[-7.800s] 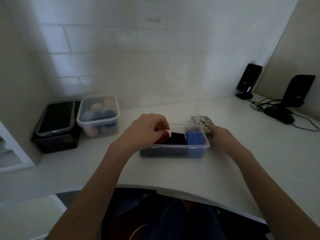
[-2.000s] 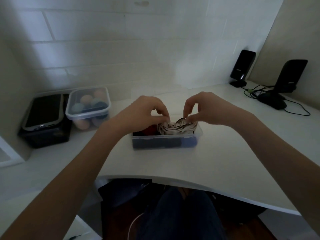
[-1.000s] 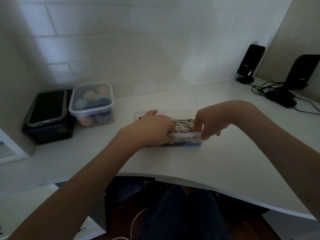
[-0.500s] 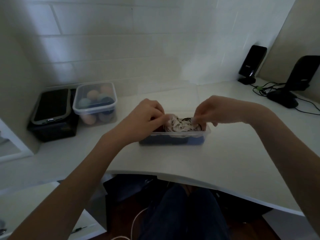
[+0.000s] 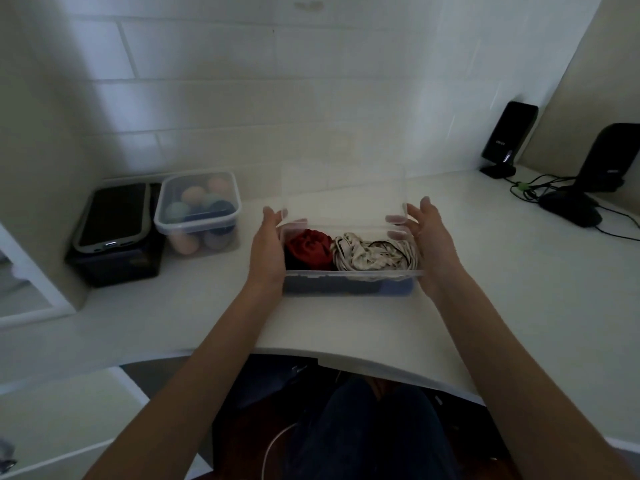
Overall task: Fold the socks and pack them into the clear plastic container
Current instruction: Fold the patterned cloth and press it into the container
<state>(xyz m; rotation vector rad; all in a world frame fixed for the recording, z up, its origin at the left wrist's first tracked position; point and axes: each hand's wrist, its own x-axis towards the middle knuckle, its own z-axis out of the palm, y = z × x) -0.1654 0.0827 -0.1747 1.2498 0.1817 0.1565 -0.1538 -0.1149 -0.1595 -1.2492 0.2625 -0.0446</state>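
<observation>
Both hands hold the clear lid: the left hand on its left edge, the right hand on its right, fingers straight. The lid stands tilted behind the box on the counter. Socks fill it, so the lid swings down toward the person.

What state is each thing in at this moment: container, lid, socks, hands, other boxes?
clear plastic container: open, packed with socks
clear lid: raised upright behind it, held at both edges
red sock: bundled, inside at left
patterned sock: bundled, inside at right
left hand: fingers straight, on lid
right hand: fingers straight, on lid
container of balls: lidded
</observation>
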